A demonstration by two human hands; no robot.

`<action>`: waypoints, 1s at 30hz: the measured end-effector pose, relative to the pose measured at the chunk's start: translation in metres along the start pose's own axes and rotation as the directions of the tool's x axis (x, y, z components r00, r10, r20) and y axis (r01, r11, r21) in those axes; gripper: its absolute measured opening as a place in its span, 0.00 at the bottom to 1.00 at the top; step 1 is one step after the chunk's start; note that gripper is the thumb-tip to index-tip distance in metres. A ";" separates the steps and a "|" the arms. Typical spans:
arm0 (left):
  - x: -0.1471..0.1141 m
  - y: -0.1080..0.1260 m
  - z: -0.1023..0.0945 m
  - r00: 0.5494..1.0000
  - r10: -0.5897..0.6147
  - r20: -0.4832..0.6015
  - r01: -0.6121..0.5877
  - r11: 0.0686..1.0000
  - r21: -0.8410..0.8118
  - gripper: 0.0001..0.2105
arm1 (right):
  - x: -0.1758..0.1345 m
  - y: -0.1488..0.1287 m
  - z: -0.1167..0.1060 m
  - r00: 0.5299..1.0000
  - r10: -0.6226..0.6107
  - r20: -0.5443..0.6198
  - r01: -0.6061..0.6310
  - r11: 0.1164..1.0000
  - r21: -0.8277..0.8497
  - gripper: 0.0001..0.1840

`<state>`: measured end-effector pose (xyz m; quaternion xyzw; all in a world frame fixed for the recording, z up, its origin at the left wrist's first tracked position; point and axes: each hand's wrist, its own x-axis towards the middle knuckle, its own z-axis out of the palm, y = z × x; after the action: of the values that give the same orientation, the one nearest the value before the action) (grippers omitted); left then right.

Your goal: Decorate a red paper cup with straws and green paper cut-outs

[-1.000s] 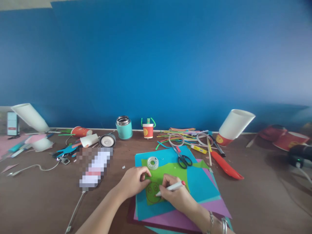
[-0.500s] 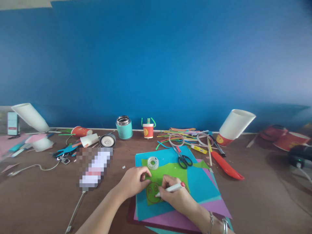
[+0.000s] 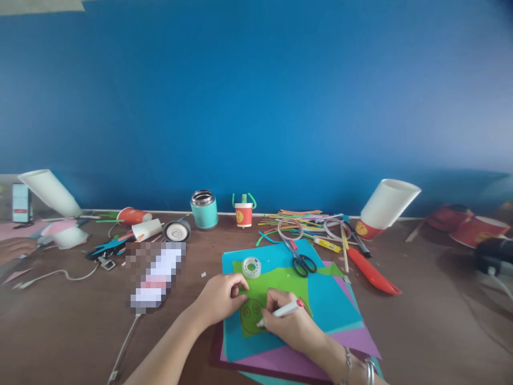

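Observation:
My right hand (image 3: 290, 315) is closed around a white marker (image 3: 286, 309) with a red end. The marker's tip touches a face with round eyes and a mouth, drawn in dark lines on the green paper (image 3: 282, 283). Against the paper's left edge rests my left hand (image 3: 224, 297), its thumb and index finger apart and the other fingers curled. Just above it a clear tape roll (image 3: 251, 267) lies on the green sheet. Blue paper (image 3: 332, 305) and purple paper (image 3: 356, 342) are stacked beneath. Black-handled scissors (image 3: 304, 265) lie across the upper part of the stack.
Behind the papers are colourful sticks (image 3: 296, 218), a yellow glue tube (image 3: 327, 245) and a small red cup (image 3: 243, 215). A turquoise flask (image 3: 204, 209) stands open. On the right lies a red pouch (image 3: 372, 272). Another person's hand (image 3: 16, 249) shows at far left.
The marker tip has shifted very slightly right and down on the drawn face. My left hand stays put. Another person's hand has come into view at the far left.

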<state>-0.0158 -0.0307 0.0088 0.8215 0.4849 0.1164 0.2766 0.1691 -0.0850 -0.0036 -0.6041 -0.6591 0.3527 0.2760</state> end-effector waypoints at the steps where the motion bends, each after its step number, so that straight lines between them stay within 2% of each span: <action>1: 0.000 0.000 0.000 1.000 0.001 -0.001 -0.001 1.000 0.000 0.06 | 0.000 -0.001 0.000 1.000 0.006 0.002 -0.006 1.000 -0.003 0.11; 11: 0.001 -0.001 -0.001 1.000 0.019 -0.006 -0.019 1.000 -0.023 0.05 | 0.001 -0.001 0.000 0.999 0.025 -0.031 -0.024 0.999 0.024 0.11; 30: 0.000 0.001 -0.001 1.000 0.003 0.003 -0.003 1.000 -0.003 0.06 | 0.000 -0.002 0.000 1.000 0.012 -0.001 -0.012 0.998 0.066 0.12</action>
<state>-0.0154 -0.0308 0.0098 0.8219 0.4831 0.1165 0.2784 0.1685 -0.0849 -0.0021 -0.5990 -0.6430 0.3756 0.2943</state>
